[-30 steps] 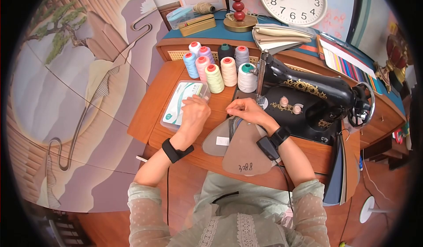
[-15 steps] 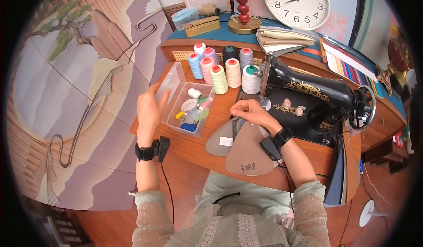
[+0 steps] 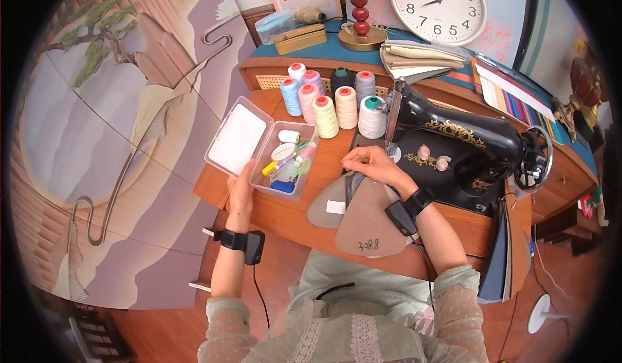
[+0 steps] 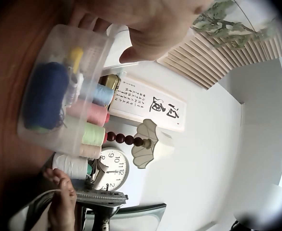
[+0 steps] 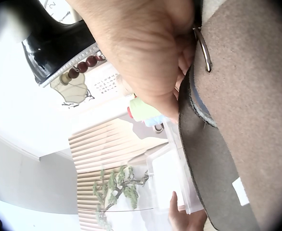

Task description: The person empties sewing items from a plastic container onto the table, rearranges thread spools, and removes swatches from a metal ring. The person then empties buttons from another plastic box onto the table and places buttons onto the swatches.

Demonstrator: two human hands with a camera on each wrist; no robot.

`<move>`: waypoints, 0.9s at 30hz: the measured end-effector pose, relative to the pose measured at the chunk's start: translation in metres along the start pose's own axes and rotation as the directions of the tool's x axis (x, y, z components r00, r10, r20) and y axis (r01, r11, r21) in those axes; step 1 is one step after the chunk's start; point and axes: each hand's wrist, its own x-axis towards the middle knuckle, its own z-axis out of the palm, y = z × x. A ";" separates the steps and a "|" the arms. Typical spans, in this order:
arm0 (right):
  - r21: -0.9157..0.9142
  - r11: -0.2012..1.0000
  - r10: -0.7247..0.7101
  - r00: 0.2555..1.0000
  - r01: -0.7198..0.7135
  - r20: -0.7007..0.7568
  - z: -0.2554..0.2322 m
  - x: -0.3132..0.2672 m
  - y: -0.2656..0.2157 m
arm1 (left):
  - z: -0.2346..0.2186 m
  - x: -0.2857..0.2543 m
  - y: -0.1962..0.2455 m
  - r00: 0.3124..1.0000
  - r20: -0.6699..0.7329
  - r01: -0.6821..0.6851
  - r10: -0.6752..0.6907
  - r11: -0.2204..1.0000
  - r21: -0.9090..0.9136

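A clear plastic box [image 3: 304,189] stands on the table, holding a blue spool [image 4: 47,96], a white spool [image 3: 289,137], a yellow-handled tool [image 3: 270,167] and other small things. Its lid [image 3: 238,136] lies swung out to the left. At the near corner by the hinge, my left hand [image 3: 240,196] grips the box, thumb toward the lid and fingers partly hidden behind the wall. My right hand [image 3: 377,166] rests at the top of grey-brown swatches [image 3: 369,220], fingers loosely bent. A metal ring [image 5: 203,50] passes through these swatches; a small white label [image 3: 335,207] marks one.
Several thread cones [image 3: 325,118] stand behind the box. A black sewing machine [image 3: 453,126] occupies the right, beside my right hand. Dark swatches [image 3: 496,253] hang off the table's right edge. Behind are a clock [image 3: 438,6], a lamp base [image 3: 361,37] and folded cloth [image 3: 424,59].
The closed box has opened, its lid raised and then swung out left. My left hand has moved left off the lid top, then down to the near corner. My right hand has stayed put.
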 end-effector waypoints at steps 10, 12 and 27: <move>-0.022 1.000 -0.003 1.000 0.003 -0.002 0.000 -0.003 -0.005 | 0.000 0.018 0.013 0.967 -0.107 -0.220 0.233 0.969 0.116; -0.017 1.000 -0.011 1.000 0.011 -0.001 0.000 -0.002 -0.002 | 0.003 0.021 0.030 0.907 -0.143 -0.348 0.395 0.897 0.272; -0.033 0.997 0.068 0.997 -0.067 0.025 -0.001 -0.002 -0.007 | 0.057 0.000 0.022 0.652 0.075 -0.547 0.754 0.400 0.735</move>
